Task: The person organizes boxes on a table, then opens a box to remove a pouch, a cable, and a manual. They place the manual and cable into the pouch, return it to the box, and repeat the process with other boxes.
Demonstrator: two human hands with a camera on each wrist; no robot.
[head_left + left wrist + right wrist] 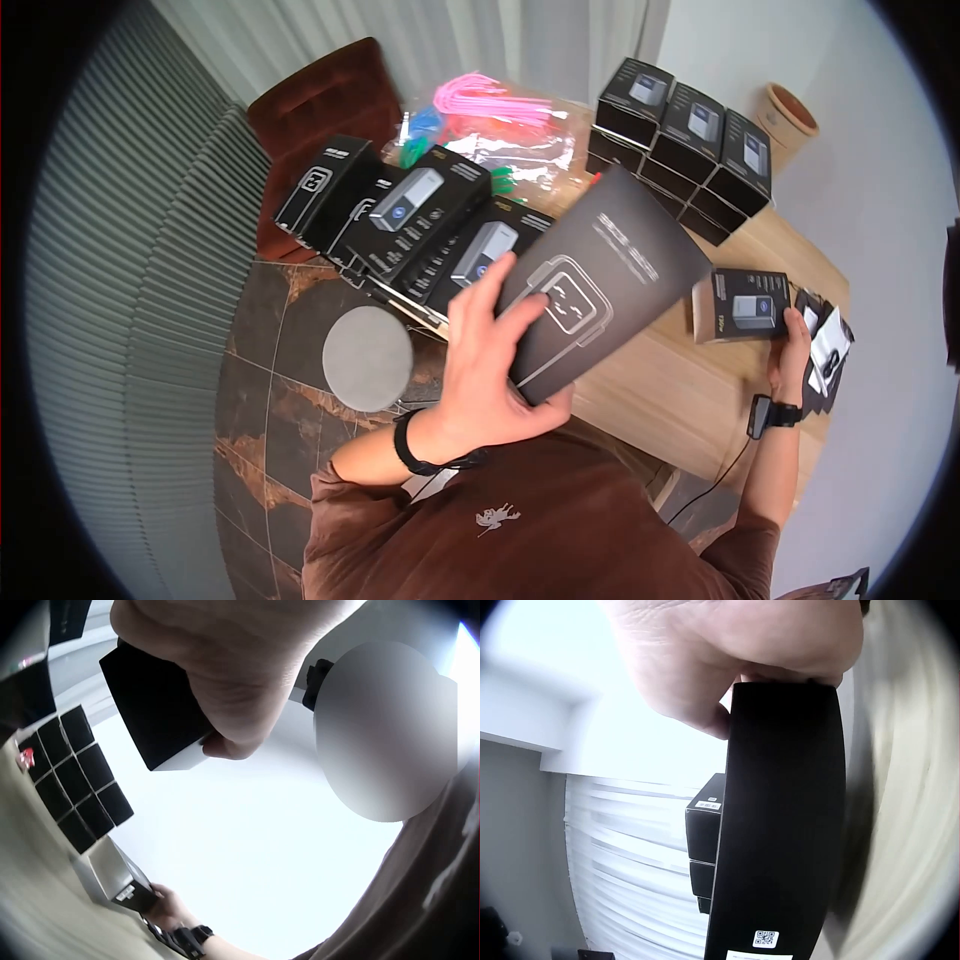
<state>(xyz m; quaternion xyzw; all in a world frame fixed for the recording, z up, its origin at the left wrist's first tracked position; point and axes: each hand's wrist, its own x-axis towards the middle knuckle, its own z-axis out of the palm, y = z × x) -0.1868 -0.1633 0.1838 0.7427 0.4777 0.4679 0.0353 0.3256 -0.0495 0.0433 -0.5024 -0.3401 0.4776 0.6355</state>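
In the head view my left hand (480, 360) grips a black printed box (640, 250), raised and tilted above the table. Its broad face carries a white line drawing, with fingers spread over that face and the thumb at the lower edge. Close up in the left wrist view, the left hand (240, 667) covers one end of this box (154, 701). On the right, my right hand (790, 350) holds a smaller black box (757, 305) by its right edge, low over the table. The right wrist view shows that box's dark side (780, 802), with a QR label near the bottom.
Stacked black boxes (690, 125) stand at the back right, by a terracotta pot (790, 115). More boxes (410, 210) lie at the left table edge. Behind them is a clear bag with pink ties (490, 100). A grey stool (367, 358) and brown chair (320, 105) stand left.
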